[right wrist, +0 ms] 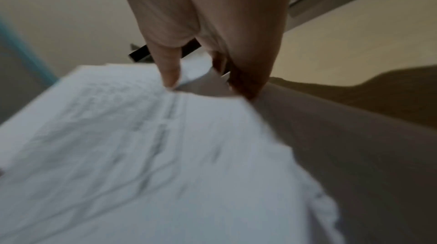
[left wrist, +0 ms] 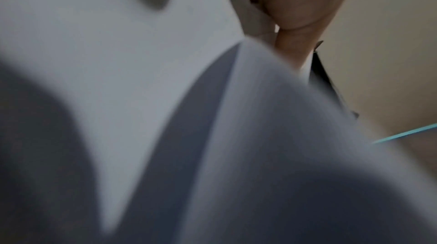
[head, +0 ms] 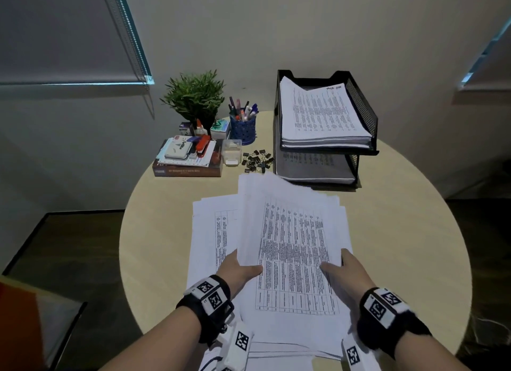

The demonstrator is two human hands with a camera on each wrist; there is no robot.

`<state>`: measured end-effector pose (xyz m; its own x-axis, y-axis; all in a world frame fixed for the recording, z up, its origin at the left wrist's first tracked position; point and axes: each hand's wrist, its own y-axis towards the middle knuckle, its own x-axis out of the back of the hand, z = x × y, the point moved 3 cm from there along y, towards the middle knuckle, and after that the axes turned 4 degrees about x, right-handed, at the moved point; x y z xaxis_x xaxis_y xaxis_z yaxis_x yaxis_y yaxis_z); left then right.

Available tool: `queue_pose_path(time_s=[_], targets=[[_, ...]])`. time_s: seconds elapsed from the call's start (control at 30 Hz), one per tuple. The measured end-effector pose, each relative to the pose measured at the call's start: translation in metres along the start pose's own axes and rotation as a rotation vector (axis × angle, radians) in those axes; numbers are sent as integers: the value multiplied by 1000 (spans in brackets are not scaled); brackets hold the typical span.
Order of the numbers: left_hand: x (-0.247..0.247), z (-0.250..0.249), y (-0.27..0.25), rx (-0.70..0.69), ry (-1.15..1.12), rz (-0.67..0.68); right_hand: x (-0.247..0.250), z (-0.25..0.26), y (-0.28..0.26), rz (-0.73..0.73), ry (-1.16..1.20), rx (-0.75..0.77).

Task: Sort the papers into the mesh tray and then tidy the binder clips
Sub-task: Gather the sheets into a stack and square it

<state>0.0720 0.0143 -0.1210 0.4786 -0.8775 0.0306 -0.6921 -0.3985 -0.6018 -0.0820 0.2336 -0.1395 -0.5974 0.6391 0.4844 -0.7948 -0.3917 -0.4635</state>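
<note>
Lifting paper stack toward tray

Loose papers [head: 290,232] fanned between my hands, left hand [head: 237,271] and right hand [head: 345,271] pinching the near edges; mesh tray [head: 362,113] ahead of my right hand. Risk: uneven sheets slide out, sweeping binder clips [head: 257,160].

A round pale table [head: 401,232] fills the frame's middle, bearing loose papers [head: 215,232] at centre, binder clips [head: 257,160], a mesh tray [head: 365,113] upper right, and a book [head: 188,171] upper left.

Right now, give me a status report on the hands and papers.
Both hands, left and right, grip paper stack above table. Mesh tray already part-filled. Binder clips loose beside the tray.
</note>
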Motion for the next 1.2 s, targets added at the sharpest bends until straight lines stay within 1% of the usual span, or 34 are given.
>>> queue_pose_path(time_s=[0.07,0.1,0.17,0.2,0.27,0.33,0.37,0.4,0.5,0.57,0.63,0.67,0.73,0.77,0.87,0.93,1.07,1.13,1.2], targets=[[4,-9,-7,-29,-14,18,7,9,-9,-27,185,38],[6,-15,-10,-56,-5,31,8,17,-18,-16,313,37],[10,-28,-16,-96,-20,75,9,28,-27,56,611,-3],[12,-36,-18,-110,-27,93,10,36,-30,102,729,7],[14,-52,-21,-149,-27,74,16,56,-35,128,820,67],[17,-72,-22,-188,-20,16,26,81,-39,145,857,158],[18,-85,-24,-222,-38,6,30,95,-40,169,859,205],[19,-99,-27,-263,-52,9,34,107,-43,164,856,234],[23,-137,-33,-412,-12,-29,46,139,-44,54,815,406],[26,-155,-39,-507,-37,-49,55,160,-51,-43,816,523],[27,-167,-44,-581,-75,-50,61,170,-54,-101,855,599],[28,-169,-45,-613,-113,-51,63,173,-55,-137,831,625],[30,-169,-44,-624,-230,-65,61,173,-56,-192,763,660],[30,-165,-41,-616,-263,-67,58,170,-55,-189,730,673],[20,-152,-39,-578,-240,-22,45,161,-56,-156,665,673],[15,-149,-37,-558,-245,-8,41,159,-57,-166,667,669],[14,-163,-46,-640,-250,-15,49,169,-61,-228,724,673],[16,-172,-52,-697,-250,13,57,174,-65,-239,734,715],[19,-174,-52,-716,-236,40,60,174,-67,-230,744,733]])
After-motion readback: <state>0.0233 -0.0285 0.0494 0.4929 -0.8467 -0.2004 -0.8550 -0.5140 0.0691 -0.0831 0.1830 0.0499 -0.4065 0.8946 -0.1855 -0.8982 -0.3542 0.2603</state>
